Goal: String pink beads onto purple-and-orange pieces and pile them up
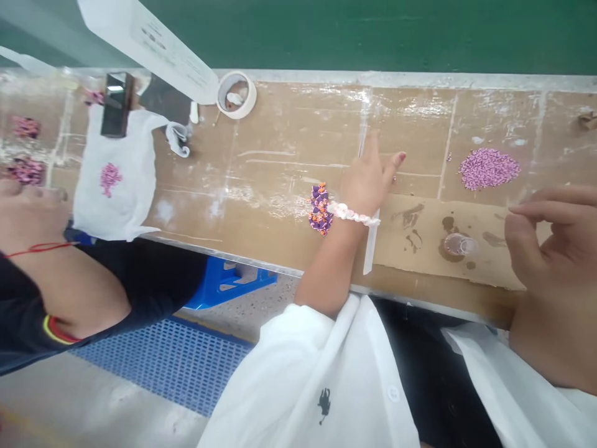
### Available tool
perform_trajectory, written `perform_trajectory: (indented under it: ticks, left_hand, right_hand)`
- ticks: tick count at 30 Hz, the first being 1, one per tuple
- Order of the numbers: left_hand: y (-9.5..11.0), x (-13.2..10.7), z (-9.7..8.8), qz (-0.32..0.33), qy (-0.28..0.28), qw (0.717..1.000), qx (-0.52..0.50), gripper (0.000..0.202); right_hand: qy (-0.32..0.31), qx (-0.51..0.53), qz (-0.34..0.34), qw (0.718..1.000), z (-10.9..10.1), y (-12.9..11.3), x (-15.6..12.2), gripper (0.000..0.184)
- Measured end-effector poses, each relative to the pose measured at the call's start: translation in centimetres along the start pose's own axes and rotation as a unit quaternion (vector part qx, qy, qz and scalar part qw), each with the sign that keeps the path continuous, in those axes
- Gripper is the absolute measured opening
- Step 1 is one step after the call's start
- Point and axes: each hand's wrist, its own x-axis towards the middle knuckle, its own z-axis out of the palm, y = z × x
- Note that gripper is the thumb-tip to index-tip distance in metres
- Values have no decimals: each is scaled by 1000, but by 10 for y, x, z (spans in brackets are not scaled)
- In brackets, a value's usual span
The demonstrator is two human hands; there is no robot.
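Observation:
My left hand (pixel 366 180) rests on the brown covered table, its index finger and thumb stretched apart. A light twisted band circles its wrist. Close beside that wrist lies a cluster of small purple and orange pieces (pixel 319 211). My right hand (pixel 555 242) hovers blurred at the right, thumb and index fingertip pinched together; anything between them is too small to make out. Beyond it is a pile of tiny pink pieces (pixel 489 168). A small clear cup (pixel 459 244) sits on a cardboard sheet (pixel 410 255) with dark wet stains.
At left, a co-worker's hand (pixel 30 208) is near dark pink clusters (pixel 25 171). A white plastic bag (pixel 135 211) carries pink pieces and a phone (pixel 116 104). A tape roll (pixel 237 94) stands by a white box (pixel 153 46). Below is a blue stool (pixel 233 283).

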Motion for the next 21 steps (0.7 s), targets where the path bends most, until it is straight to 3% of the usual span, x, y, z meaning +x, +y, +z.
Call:
perform_trajectory:
  ticks: [4,8,15,21]
  left_hand:
    - [-19,-2,-55,-15,71,986,153,22]
    - [-44,0,-87,-149,5,965,214,35]
    - [-52,7,-77,-145,8,981,132,36]
    - [-34,9,-73,-146,102,975,131,37]
  right_hand:
    - [0,8,-22,1000,0,0,0,31]
    - [-13,9,-53,998,0,2,3,31]
    - [-17,-9,-59,998,4,12,5,25]
    - [-80,-74,24,994,8,28,7,14]
